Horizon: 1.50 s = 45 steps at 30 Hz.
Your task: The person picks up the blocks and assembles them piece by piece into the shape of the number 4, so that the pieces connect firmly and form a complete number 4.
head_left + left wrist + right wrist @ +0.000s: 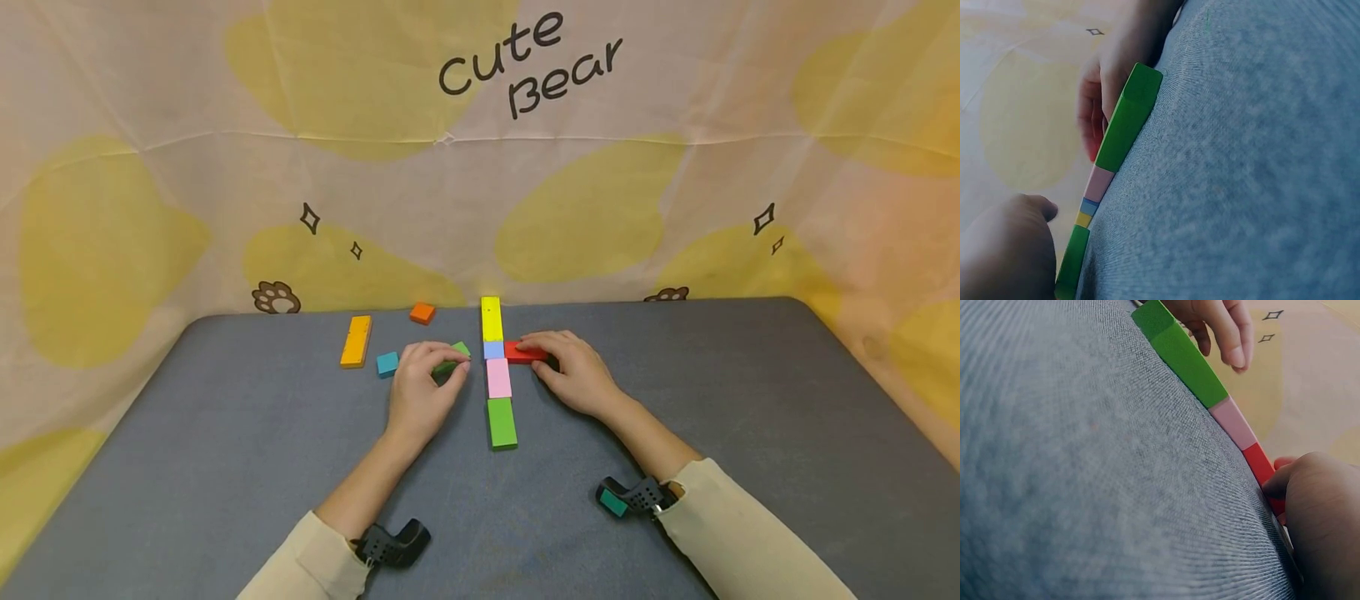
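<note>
A column on the grey table runs from a yellow block through a blue block and a pink block to a green block. Against the blue block's right side lies a red block; my right hand pinches it between thumb and fingers, also visible in the right wrist view. My left hand is over another green block, partly hidden by its bent fingers. In the left wrist view that green block shows beside the hand, with a gap between them.
Left of the column lie an orange-yellow block, a small orange block and a small teal block. A printed cloth hangs behind the table's far edge.
</note>
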### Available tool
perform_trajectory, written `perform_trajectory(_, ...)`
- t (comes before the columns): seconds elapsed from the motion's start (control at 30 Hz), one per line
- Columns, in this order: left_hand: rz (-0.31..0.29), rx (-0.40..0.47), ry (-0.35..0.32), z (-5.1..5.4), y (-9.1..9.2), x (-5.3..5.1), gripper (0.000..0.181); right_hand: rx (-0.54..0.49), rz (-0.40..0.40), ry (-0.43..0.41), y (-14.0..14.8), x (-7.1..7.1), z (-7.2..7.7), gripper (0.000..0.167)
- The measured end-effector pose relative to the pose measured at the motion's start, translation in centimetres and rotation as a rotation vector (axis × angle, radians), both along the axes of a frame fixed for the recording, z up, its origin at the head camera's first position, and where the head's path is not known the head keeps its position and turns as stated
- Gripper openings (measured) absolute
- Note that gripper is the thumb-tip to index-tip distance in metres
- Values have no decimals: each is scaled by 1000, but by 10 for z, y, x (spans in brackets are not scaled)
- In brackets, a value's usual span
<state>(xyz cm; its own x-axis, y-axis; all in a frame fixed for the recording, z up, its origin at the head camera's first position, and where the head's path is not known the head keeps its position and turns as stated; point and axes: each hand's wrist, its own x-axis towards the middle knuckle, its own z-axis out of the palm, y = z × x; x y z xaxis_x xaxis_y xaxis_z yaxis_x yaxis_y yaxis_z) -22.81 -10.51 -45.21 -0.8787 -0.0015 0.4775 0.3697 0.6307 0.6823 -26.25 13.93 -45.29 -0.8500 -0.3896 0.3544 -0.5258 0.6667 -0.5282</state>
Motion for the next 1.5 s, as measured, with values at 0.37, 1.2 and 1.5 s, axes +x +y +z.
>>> perform_trajectory(0.37, 24, -27, -65, 1, 0, 0, 9, 6, -1, -10, 0, -1, -1, 34)
perform_trajectory(1.2, -18, -65, -209, -1, 0, 0, 12, 10, -6, 3, -1, 0, -1, 34)
perform_trajectory(1.5, -42, -72, -214, -1, -1, 0, 12, 11, -10, -4, 0, 0, -1, 35)
